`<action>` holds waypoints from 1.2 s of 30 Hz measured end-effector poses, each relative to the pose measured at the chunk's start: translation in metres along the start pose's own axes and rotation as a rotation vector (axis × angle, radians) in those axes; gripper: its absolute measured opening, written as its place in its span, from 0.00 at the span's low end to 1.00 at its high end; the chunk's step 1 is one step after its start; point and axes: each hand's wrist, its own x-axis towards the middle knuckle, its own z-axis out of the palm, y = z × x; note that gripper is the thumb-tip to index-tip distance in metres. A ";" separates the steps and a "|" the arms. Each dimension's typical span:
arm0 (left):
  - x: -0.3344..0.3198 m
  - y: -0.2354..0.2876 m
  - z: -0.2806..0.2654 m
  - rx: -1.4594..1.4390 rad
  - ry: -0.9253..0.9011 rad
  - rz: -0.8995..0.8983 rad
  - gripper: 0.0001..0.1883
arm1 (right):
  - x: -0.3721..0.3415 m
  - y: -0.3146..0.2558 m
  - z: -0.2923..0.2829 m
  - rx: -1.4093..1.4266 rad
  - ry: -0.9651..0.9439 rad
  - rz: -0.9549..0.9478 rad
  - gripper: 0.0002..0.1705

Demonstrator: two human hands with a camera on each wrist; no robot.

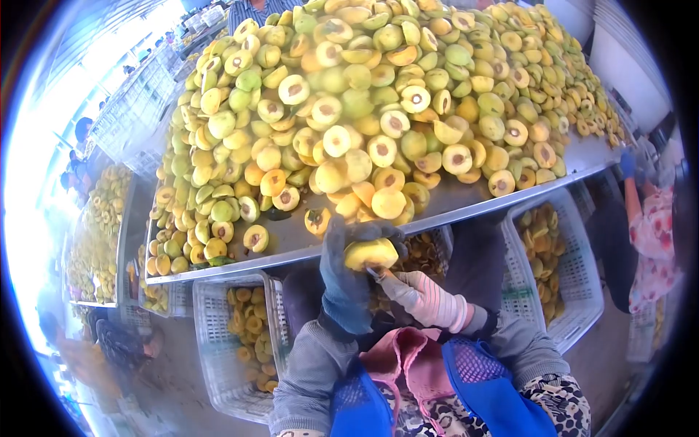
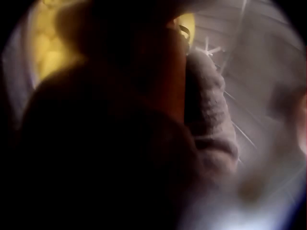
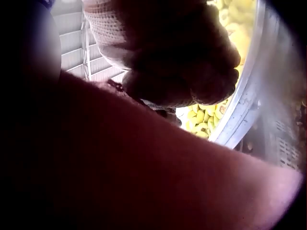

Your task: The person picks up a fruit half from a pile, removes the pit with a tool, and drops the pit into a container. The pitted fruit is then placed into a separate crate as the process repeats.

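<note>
My left hand [image 1: 341, 277], in a dark blue-grey glove, holds a yellow peach half [image 1: 370, 253] just past the table's front edge. My right hand [image 1: 429, 298], in a whitish glove with a striped pink cuff, grips a small pitting tool [image 1: 373, 272] whose tip is at the fruit's lower side. In the left wrist view, a curved metal end [image 2: 184, 31] shows against the yellow flesh, beside a gloved finger [image 2: 207, 91]. Most of the tool's handle is hidden in the right hand. The right wrist view shows that glove's curled fingers [image 3: 211, 72] in shadow.
A large heap of halved peaches [image 1: 357, 138], many with pits showing, covers the metal table [image 1: 466, 211] in front. Crates with fruit halves stand at left [image 1: 211, 328] and right [image 1: 582, 291]. Brown pieces [image 1: 422, 255] lie below the hands. Another person [image 1: 652, 233] is at the right.
</note>
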 end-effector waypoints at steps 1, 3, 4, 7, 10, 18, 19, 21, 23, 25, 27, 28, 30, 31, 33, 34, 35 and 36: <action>0.003 0.000 -0.006 -0.143 -0.052 -0.122 0.28 | 0.001 -0.004 -0.003 -0.008 -0.004 0.057 0.22; 0.004 -0.001 -0.012 0.380 -0.116 0.189 0.21 | 0.003 -0.010 -0.008 -0.020 -0.009 0.173 0.24; 0.006 -0.001 -0.014 0.530 -0.195 0.286 0.21 | 0.001 -0.010 -0.011 -0.090 -0.028 0.150 0.24; 0.018 -0.004 -0.029 0.577 -0.442 0.364 0.19 | 0.002 -0.013 -0.011 -0.131 -0.066 0.102 0.25; 0.011 -0.023 -0.046 0.062 -0.404 -0.017 0.22 | 0.005 0.025 -0.003 -0.087 -0.062 -0.238 0.25; -0.057 0.069 -0.191 0.876 0.586 0.063 0.15 | 0.019 0.069 -0.064 -0.808 -0.128 0.345 0.28; -0.075 0.087 -0.236 1.311 0.634 0.108 0.19 | 0.017 0.078 -0.071 -0.924 -0.116 0.367 0.28; -0.074 0.100 -0.265 1.786 0.630 0.287 0.27 | 0.017 0.090 -0.082 -1.167 -0.090 0.411 0.27; -0.036 0.117 -0.233 1.990 0.647 0.391 0.31 | 0.021 0.099 -0.080 -1.236 -0.040 0.411 0.27; 0.010 0.119 -0.222 2.045 0.559 0.174 0.32 | 0.023 0.102 -0.081 -1.287 -0.015 0.408 0.26; 0.048 0.108 -0.232 2.097 0.557 -0.099 0.32 | 0.024 0.103 -0.084 -1.315 -0.034 0.412 0.25; 0.056 0.101 -0.235 2.097 0.505 -0.172 0.31 | 0.024 0.100 -0.083 -1.329 -0.038 0.420 0.25; 0.071 0.089 -0.237 2.067 0.357 -0.239 0.29 | 0.022 0.088 -0.081 -1.355 -0.029 0.436 0.26; 0.075 0.083 -0.235 2.036 0.269 -0.239 0.28 | 0.023 0.074 -0.075 -1.296 0.006 0.378 0.26; 0.071 0.077 -0.219 1.370 0.318 -0.172 0.25 | 0.033 0.039 -0.050 -1.170 0.070 0.264 0.27; 0.068 0.073 -0.209 1.037 0.332 -0.139 0.23 | 0.037 0.026 -0.039 -1.075 0.100 0.124 0.27; 0.064 0.064 -0.199 0.871 0.265 0.001 0.22 | 0.041 0.014 -0.027 -0.976 0.130 -0.013 0.27; 0.057 0.058 -0.177 0.636 0.297 -0.024 0.22 | 0.047 0.006 -0.019 -0.876 0.161 -0.149 0.27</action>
